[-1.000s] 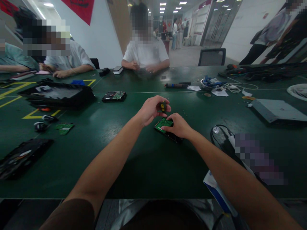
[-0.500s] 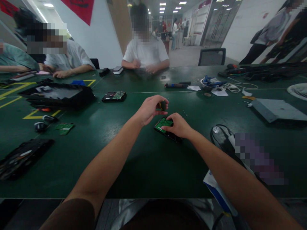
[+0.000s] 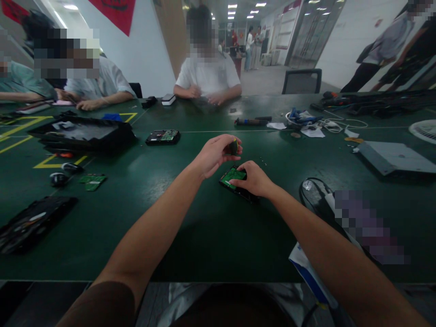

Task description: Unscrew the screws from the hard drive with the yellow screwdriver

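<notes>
Near the middle of the table a black hard drive lies tilted, its green circuit board facing up. My right hand grips its right side, with the thumb on the board and the fingers over the far edge. Just above and beyond the drive, my left hand is closed round a screwdriver with a dark and yellow handle. I cannot make out its tip. Several tiny screws are scattered on the table beyond my right hand.
Another drive lies farther left, behind a loose green circuit board. A black tray and a black casing stand left; a grey metal box and cables are right. A person sits opposite.
My left hand has turned slightly, and more of the screwdriver handle shows between its fingers. My right hand stays on the hard drive. The whole view has shifted a little.
</notes>
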Motion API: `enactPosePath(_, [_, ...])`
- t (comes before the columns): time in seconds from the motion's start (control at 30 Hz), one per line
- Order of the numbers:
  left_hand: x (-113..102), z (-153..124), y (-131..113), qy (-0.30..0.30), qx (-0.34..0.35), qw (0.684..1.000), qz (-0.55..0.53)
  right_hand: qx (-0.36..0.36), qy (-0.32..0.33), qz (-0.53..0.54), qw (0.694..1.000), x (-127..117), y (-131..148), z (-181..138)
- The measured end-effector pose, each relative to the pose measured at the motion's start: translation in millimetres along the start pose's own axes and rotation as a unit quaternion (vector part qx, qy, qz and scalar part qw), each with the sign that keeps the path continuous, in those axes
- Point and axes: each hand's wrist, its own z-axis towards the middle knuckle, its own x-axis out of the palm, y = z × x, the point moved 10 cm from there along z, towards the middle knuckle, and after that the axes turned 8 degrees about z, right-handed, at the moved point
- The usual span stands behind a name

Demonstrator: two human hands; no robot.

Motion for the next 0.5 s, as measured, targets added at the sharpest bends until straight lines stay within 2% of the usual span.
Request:
enactPosePath(0.17, [5.1,-1.5,-2.5,0.019,0.012,0.999,0.036,-0.011,0.002,-0.001,1.000,-0.2,3.2,-0.1])
enactPosePath(0.33, [2.3,-2.9,-5.3,0.007,0.015,0.996,0.088,-0.007,-0.002,0.002,1.000,-1.3,3.2,-0.3])
enactPosePath(0.5, [3.8,-4.0,-3.6,0.012,0.004,0.998,0.063,-0.010,-0.002,0.005,1.000,-0.2,2.0,-0.6])
